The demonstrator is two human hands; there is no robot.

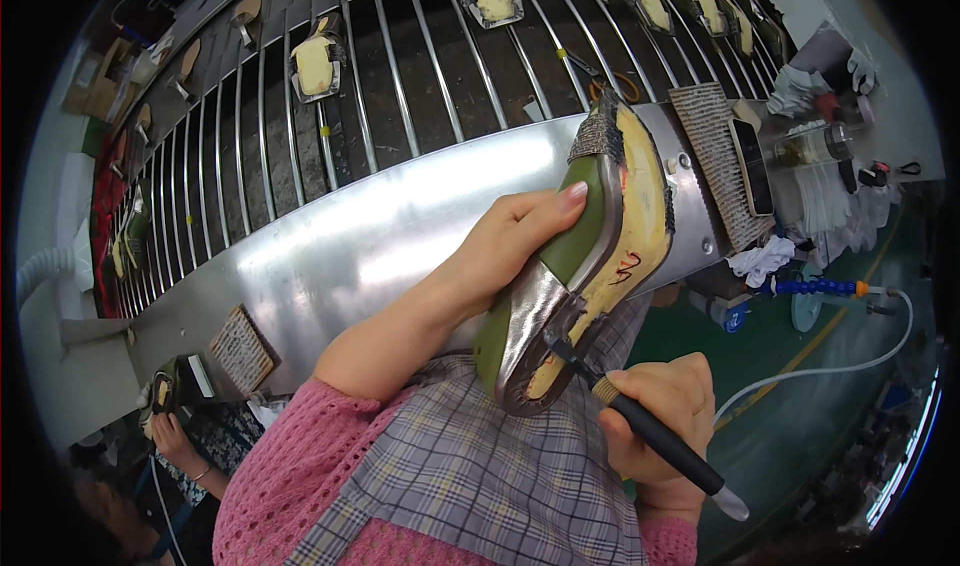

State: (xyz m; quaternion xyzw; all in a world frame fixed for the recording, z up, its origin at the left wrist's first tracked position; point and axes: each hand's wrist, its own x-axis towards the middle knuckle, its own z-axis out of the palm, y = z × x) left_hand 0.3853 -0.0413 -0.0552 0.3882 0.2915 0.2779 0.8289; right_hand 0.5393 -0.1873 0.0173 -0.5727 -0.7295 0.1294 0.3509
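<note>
My left hand (510, 236) grips a half-made shoe (580, 228) by its side, thumb pressed on the green upper. The shoe is turned so its pale yellow bottom, marked in red and black, faces up and right. Its toe end has a glossy silver-brown band, and the upper's edge is folded round the bottom. My right hand (660, 396) is closed round a hand tool (665, 444) with a black handle, a brass-coloured collar and a flat silver end. The tool's dark metal head rests at the folded edge near the toe; its exact shape is hard to make out.
A shiny metal ledge (350, 236) runs before a rack of metal bars (400, 76) carrying several similar shoes (318, 66). A ribbed pad (715, 156), a phone (752, 166) and white gloves (800, 91) lie at right. At lower left, a co-worker's hand (178, 446) touches another shoe.
</note>
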